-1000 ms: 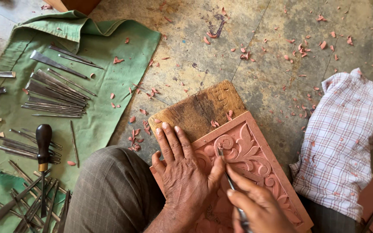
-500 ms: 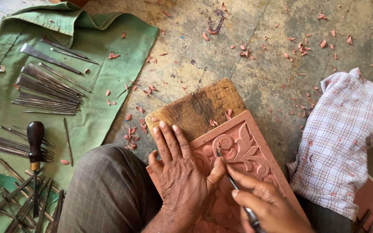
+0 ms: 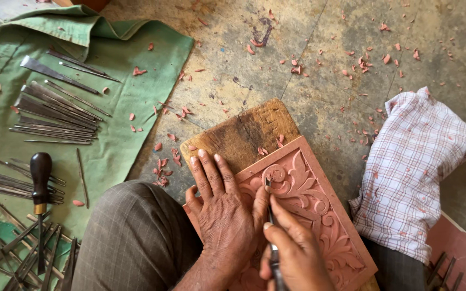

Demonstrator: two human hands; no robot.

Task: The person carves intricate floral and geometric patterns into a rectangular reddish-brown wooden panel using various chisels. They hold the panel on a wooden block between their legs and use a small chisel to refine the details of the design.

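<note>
Right hand has a closed grip on an upright chisel, tip pointing away at the carved slab; left hand flat.

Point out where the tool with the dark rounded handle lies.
In the head view the dark-handled tool lies at the far left on the green cloth, among loose metal chisels, left of the person's knee.

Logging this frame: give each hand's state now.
Left hand: open, flat on the carved slab.
Right hand: closed on the carving tool.
</note>
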